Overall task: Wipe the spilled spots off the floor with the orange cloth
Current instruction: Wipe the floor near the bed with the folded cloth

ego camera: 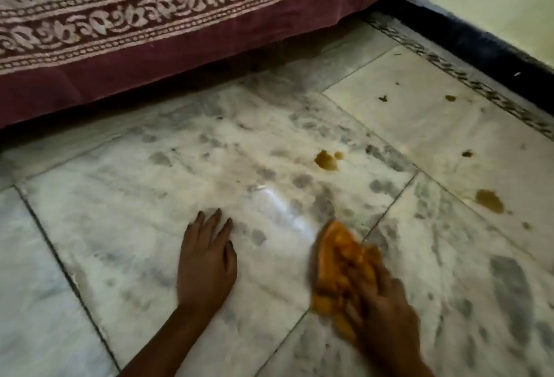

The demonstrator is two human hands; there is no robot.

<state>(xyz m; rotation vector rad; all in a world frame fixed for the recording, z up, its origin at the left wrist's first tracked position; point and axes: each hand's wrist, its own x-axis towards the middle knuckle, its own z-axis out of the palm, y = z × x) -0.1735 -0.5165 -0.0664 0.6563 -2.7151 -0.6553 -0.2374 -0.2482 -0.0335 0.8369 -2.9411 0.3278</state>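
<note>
I have my right hand (380,301) pressed down on the crumpled orange cloth (341,265), fingers curled over its near end and gripping it against the grey-veined white marble floor (120,226). The cloth bunches out ahead of my fingertips and is blurred, so I cannot tell how flat it lies. My left hand (207,262) is spread flat on the tile, fingers released and holding nothing, well to the left of the cloth.

The brown-yellow spilled spots are all beyond my right fingertips: the nearest blob (326,160) ahead, a larger patch (490,201) ahead and to the right, and small flecks (449,97) farther out towards the dark skirting (479,43).

As I judge it, the main risk is smearing: a bunched cloth pushed through a wet blob would drag it into a streak instead of lifting it. The flecks are easy to miss. The polished marble looks slippery, so my bracing left palm could slide if I lean forward to reach the far spots.
</note>
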